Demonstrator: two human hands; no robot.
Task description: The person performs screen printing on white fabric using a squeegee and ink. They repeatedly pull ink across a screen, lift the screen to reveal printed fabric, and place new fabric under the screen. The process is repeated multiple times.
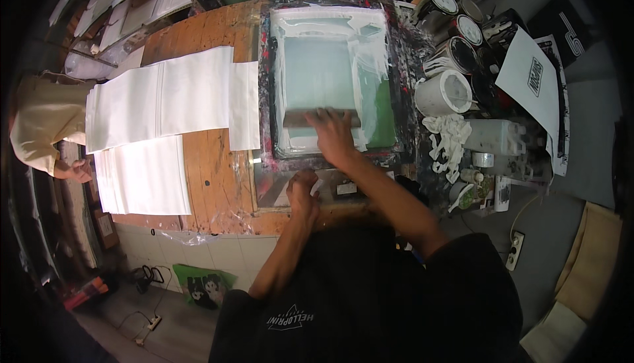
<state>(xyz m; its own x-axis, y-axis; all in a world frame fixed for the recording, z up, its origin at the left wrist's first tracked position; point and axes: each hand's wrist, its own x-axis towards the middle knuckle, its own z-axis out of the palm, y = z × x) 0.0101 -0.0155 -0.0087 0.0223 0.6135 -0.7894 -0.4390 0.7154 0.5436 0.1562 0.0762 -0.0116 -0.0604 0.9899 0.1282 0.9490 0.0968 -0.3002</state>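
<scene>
My right hand grips a wooden-handled squeegee, which lies crosswise near the front end of a screen-printing frame. White ink is smeared around the edges of its pale mesh, and a green patch shows at the right. My left hand is closed, fingers curled, just in front of the frame's near edge. Whatever it may hold is hidden. Long white fabric pieces lie in overlapping layers on the wooden table left of the frame.
At the far left stands another person beside the fabric, one hand near the table edge. Ink cans, a white bucket, crumpled rags and a plastic jug crowd the right side. A shelf rack stands at the back left.
</scene>
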